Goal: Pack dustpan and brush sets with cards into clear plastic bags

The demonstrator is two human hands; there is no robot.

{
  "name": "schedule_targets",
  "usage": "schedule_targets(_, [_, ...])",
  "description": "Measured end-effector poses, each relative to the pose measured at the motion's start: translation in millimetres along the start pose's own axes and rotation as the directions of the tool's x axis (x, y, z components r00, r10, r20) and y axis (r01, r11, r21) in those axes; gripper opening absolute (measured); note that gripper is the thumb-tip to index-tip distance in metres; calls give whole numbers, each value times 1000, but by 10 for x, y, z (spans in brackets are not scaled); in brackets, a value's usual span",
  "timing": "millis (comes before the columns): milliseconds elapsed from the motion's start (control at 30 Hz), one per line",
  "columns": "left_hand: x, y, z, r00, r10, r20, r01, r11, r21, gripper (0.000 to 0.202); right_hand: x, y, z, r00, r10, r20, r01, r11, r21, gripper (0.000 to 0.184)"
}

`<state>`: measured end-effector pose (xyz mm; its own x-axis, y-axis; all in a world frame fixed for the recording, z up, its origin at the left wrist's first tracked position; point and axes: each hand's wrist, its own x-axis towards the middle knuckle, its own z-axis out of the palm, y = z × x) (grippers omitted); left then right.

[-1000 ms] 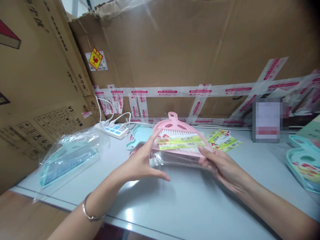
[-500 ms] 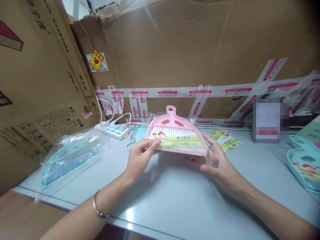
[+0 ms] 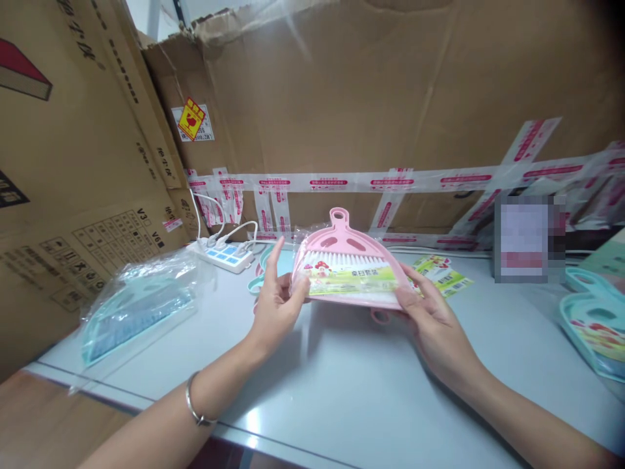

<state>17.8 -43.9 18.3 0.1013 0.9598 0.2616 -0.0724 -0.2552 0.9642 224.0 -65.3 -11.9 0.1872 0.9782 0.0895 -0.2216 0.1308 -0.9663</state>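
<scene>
A pink dustpan (image 3: 340, 242) with a white-bristled brush (image 3: 342, 258) in it is held up above the table, its ring handle pointing away from me. Clear plastic wraps the set, and a mushroom-printed label (image 3: 351, 279) lies across the front. My left hand (image 3: 279, 306) grips the left edge, thumb on the front and index finger raised. At the lower right corner my right hand (image 3: 434, 319) holds the pan between thumb and fingers. Below the pan's near edge a small pink ring (image 3: 381, 316) sticks out. Behind my left hand a mint-green piece (image 3: 258, 280) is partly hidden.
On the left lies a bagged mint dustpan (image 3: 131, 319); another mint dustpan (image 3: 598, 326) is at the right edge. A power strip (image 3: 222, 254) with plugged cables stands at the back. Printed labels (image 3: 442, 277) lie behind my right hand. Large cardboard boxes (image 3: 342, 98) wall the table.
My right hand has closed on the pan's right corner, where its fingers were looser before. My left index finger has lifted, and the dustpan has shifted slightly right.
</scene>
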Motion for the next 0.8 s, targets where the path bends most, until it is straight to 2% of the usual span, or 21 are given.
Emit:
schedule_targets(100, [30, 13, -11, 990, -141, 16, 142, 990, -15, 90, 10, -1, -15, 998, -52, 18, 52, 999, 4, 46])
schedule_targets(200, [63, 23, -26, 964, -259, 56, 259, 966, 13, 71, 26, 9, -31, 998, -44, 39, 45, 999, -22, 46])
schedule_targets(300, [62, 29, -31, 959, -259, 119, 257, 966, 27, 49, 41, 50, -50, 998, -60, 17, 62, 980, -189, 69])
schedule_targets(400, [34, 10, -27, 951, -263, 164, 259, 965, 41, 41, 35, 84, -53, 975, -221, -22, 193, 894, -404, 89])
schedule_targets(467, [16, -16, -19, 953, -263, 149, 252, 964, 89, 37, 20, 90, -44, 953, -302, 27, 278, 833, -479, 79])
schedule_targets(600, [0, -62, 16, 977, -211, 15, 200, 944, 260, 43, -13, 84, -21, 922, -355, 152, 381, 771, -510, 44])
schedule_targets(733, [-10, -67, 48, 985, -172, 22, 159, 949, 273, 50, -8, 44, -27, 898, -426, 110, 421, 757, -500, 28])
schedule_targets(800, [-17, -61, 55, 987, -152, 44, 137, 958, 251, 50, 2, 1, -34, 908, -414, 64, 393, 787, -475, 23])
